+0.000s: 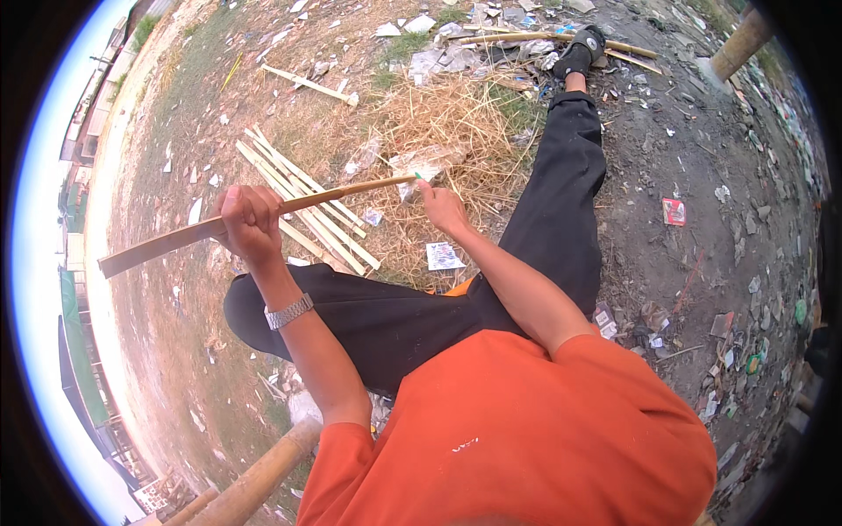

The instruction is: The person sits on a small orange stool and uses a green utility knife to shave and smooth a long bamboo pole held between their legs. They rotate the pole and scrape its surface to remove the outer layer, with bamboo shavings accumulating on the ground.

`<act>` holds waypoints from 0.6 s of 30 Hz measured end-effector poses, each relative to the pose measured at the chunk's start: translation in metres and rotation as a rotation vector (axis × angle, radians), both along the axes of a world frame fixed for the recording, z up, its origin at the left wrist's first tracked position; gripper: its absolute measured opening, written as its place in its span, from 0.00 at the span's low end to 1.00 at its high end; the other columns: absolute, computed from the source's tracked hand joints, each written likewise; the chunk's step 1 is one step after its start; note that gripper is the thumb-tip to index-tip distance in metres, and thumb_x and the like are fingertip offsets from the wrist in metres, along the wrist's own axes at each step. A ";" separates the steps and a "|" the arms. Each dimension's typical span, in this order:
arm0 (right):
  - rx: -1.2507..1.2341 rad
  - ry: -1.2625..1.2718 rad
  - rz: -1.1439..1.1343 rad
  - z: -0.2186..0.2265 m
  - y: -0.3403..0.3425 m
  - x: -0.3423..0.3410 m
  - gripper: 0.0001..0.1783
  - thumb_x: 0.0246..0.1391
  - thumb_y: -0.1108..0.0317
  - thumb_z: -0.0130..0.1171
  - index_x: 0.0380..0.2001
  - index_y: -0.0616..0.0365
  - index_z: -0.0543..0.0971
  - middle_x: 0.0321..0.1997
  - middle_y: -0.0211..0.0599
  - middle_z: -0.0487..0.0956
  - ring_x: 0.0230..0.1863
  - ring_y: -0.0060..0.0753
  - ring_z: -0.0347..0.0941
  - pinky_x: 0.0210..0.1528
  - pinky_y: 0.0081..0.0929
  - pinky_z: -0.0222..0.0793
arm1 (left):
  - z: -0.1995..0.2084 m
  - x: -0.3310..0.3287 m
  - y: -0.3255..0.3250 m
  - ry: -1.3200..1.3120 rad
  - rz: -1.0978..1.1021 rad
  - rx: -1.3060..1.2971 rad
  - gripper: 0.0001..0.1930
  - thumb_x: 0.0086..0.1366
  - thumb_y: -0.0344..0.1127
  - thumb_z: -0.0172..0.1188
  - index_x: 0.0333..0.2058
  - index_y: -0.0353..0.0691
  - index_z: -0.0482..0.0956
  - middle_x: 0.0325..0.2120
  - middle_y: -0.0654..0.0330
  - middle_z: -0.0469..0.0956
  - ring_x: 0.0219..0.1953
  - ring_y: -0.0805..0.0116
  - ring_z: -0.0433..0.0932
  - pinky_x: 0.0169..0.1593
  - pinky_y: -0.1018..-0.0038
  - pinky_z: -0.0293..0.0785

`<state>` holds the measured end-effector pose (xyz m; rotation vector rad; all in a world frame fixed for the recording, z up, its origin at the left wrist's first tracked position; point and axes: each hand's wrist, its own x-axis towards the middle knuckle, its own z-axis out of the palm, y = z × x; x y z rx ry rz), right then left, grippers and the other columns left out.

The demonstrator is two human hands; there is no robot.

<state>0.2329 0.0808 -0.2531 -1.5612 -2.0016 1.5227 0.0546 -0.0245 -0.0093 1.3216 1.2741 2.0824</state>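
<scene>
A long, flat bamboo strip (167,247) runs across in front of me, its broad end out to the left and its narrow end toward the right. My left hand (250,221) is closed in a fist around it; a metal-band watch (288,311) circles that wrist. At the narrow end, my right hand (444,209) has its fingers curled. A small green bit (417,176) shows by its fingertips, too small to name, so what this hand grips is unclear. Below the held strip, several pale split strips (307,203) lie in a loose bundle on the ground.
Dry straw (460,127) is heaped between my outstretched legs (561,202). A pale stick (309,84) lies farther off, and more bamboo pieces (535,38) lie by my shoe. Thick bamboo poles (263,473) stand at lower left and upper right. Litter dots the dirt.
</scene>
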 end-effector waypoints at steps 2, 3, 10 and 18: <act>-0.027 0.135 0.051 0.048 -0.010 -0.006 0.32 0.61 0.44 0.34 0.30 0.64 0.75 0.30 0.56 0.77 0.32 0.52 0.74 0.40 0.47 0.65 | 0.003 0.005 -0.001 0.011 0.006 -0.004 0.19 0.65 0.34 0.40 0.13 0.46 0.53 0.06 0.66 0.51 0.07 0.76 0.52 0.20 0.74 0.61; -0.040 0.203 0.078 0.066 -0.015 -0.010 0.31 0.62 0.45 0.34 0.26 0.63 0.75 0.30 0.56 0.77 0.31 0.51 0.73 0.40 0.48 0.65 | 0.006 0.006 -0.003 0.014 0.011 -0.002 0.19 0.65 0.34 0.39 0.13 0.46 0.53 0.06 0.66 0.51 0.07 0.76 0.52 0.20 0.74 0.61; -0.019 0.199 0.169 0.097 -0.040 -0.019 0.31 0.62 0.48 0.33 0.25 0.64 0.76 0.26 0.59 0.76 0.32 0.58 0.73 0.40 0.49 0.66 | 0.000 0.005 -0.008 0.009 0.045 0.025 0.19 0.64 0.33 0.39 0.13 0.45 0.52 0.09 0.65 0.52 0.08 0.76 0.52 0.18 0.75 0.58; 0.060 -0.115 0.076 0.014 -0.046 -0.015 0.34 0.62 0.46 0.31 0.25 0.65 0.77 0.31 0.61 0.77 0.38 0.59 0.75 0.43 0.49 0.69 | -0.005 -0.006 -0.009 -0.033 0.063 0.027 0.19 0.64 0.33 0.39 0.13 0.46 0.51 0.09 0.66 0.50 0.09 0.76 0.49 0.16 0.76 0.53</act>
